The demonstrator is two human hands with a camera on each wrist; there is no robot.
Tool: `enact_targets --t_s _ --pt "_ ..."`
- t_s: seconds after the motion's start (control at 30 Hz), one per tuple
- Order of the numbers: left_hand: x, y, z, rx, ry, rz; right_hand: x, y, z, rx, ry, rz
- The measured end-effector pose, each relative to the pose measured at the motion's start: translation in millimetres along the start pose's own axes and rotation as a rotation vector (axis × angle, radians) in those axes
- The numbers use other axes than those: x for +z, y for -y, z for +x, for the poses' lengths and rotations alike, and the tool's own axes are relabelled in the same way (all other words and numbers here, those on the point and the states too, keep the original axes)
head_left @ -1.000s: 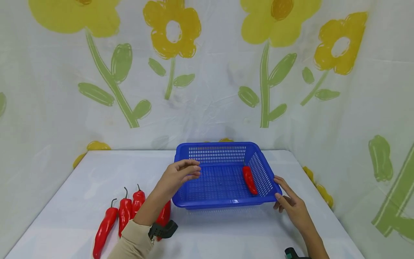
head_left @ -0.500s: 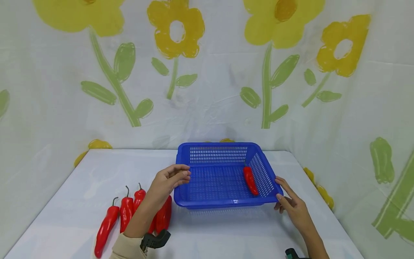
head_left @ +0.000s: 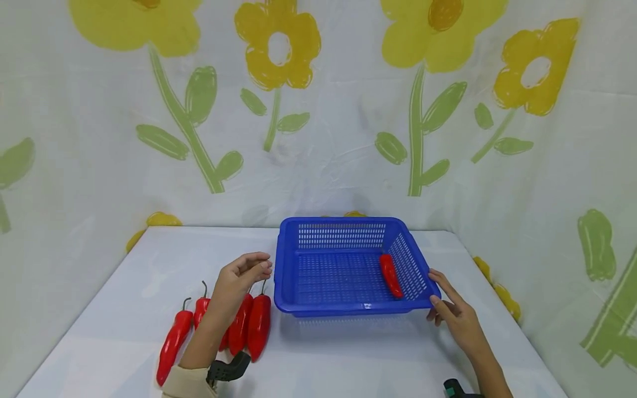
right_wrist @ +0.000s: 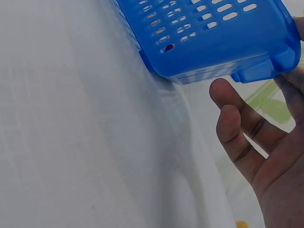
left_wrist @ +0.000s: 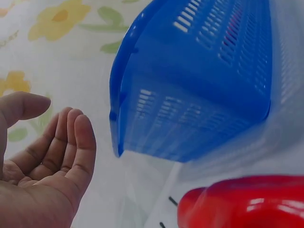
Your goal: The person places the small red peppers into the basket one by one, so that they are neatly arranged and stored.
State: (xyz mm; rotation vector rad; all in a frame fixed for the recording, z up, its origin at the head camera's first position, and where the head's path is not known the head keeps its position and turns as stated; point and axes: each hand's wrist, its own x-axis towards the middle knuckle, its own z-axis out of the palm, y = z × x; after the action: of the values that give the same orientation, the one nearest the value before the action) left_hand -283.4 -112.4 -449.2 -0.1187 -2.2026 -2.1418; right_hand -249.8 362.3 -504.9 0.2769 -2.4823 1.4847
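A blue plastic basket [head_left: 325,307] stands at the middle of the table, with one red chili pepper [head_left: 391,275] lying inside by its right wall. My right hand [head_left: 460,320] holds the basket's front right corner, thumb and forefinger at the rim; in the right wrist view the other fingers of the right hand [right_wrist: 266,147] hang loosely below the rim. Left of the basket, my left hand [head_left: 239,284] hovers above several red chili peppers [head_left: 259,327], partly hiding them. Its fingers are loosely bent with nothing between them, apart from the basket wall [left_wrist: 175,114] in the left wrist view.
The peppers lie side by side on the white table [head_left: 358,359], the leftmost pepper [head_left: 174,345] a little apart. Behind and around the table hangs a white cloth [head_left: 343,166] printed with yellow flowers.
My left hand has moved left and slightly down, from over the basket's left rim to above the peppers. My right hand stays at the basket's corner.
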Motion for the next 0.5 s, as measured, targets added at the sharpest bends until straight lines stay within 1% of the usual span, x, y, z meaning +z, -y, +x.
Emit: enact_targets --t_s 0.23,0.43,0.5 --pt "-14.8 5.1 -4.6 0.0 -0.073 0.037 0.7 0.8 -1.8 0.019 -0.002 -0.007" --pt "-26.3 1.2 -8.9 0.014 -0.122 0.007 1.6 4.2 -1.8 0.015 -0.002 -0.018" --pt "-30.5 0.3 -10.7 0.02 -0.138 0.012 1.4 4.8 -1.0 0.007 0.002 -0.017"
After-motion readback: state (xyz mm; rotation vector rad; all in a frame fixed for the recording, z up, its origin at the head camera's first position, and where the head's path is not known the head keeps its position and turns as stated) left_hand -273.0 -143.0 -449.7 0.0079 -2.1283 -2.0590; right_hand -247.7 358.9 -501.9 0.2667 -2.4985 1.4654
